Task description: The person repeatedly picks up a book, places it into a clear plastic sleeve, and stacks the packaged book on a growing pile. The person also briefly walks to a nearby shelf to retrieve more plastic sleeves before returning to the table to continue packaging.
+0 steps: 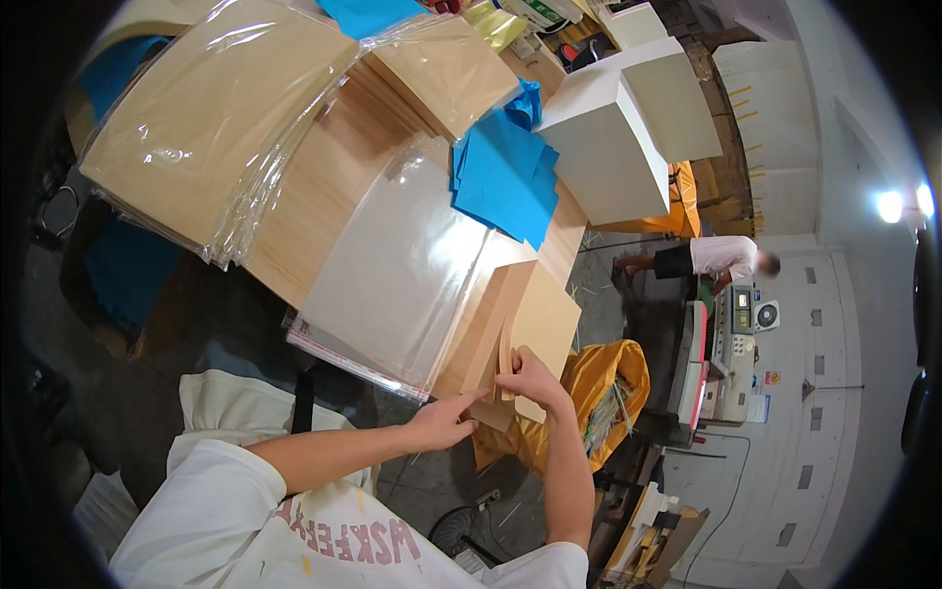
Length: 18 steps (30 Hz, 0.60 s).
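Note:
A stack of tan paper or thin card sheets (548,316) lies at the near right corner of the wooden table. My right hand (535,381) is closed round its near edge, and part of the stack bends up, parted from the rest. My left hand (444,422) is at the near left corner of the sheets, thumb and forefinger apart, fingertips against the paper. Just left of the stack lies a pile of clear plastic sleeves (378,280), shiny under the light. Beyond the sleeves are loose bright blue sheets (505,177).
Plastic-wrapped tan stacks (221,108) cover the table's (319,182) far left. A big white box (603,147) stands at its far right. An orange sack (633,368) of scraps sits on the floor beside my right arm. Farther right, a person (724,257) stands at a machine (731,334).

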Each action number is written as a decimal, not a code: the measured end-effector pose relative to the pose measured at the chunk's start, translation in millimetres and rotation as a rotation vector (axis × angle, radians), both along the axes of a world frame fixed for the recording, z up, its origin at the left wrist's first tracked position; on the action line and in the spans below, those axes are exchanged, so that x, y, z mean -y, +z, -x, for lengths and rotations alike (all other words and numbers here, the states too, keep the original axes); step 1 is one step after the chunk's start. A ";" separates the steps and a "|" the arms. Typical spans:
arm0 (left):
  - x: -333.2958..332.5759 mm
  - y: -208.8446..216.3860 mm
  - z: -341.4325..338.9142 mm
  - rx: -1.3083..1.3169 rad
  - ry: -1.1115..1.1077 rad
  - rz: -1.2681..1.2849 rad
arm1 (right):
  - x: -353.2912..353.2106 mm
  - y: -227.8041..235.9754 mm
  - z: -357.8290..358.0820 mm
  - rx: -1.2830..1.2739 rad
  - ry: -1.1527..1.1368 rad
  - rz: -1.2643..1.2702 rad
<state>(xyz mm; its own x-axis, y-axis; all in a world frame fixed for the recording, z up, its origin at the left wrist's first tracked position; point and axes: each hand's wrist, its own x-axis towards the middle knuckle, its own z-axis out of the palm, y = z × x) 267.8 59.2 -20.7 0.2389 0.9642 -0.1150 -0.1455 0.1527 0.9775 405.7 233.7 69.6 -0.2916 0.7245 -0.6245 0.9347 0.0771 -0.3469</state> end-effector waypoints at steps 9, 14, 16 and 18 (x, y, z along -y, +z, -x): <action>-7.5 4.0 -7.9 -0.133 0.134 -0.156 | 0.1 4.4 2.2 -0.012 -0.017 0.026; -7.6 12.8 -10.1 -0.191 0.163 -0.187 | -0.7 3.5 1.0 -0.037 -0.038 0.044; -6.1 19.3 -6.1 -0.204 0.151 -0.161 | -1.3 0.6 -2.0 -0.043 -0.038 0.044; -4.9 18.8 -6.4 -0.288 0.196 -0.209 | -2.3 -1.1 -3.4 -0.042 -0.033 0.044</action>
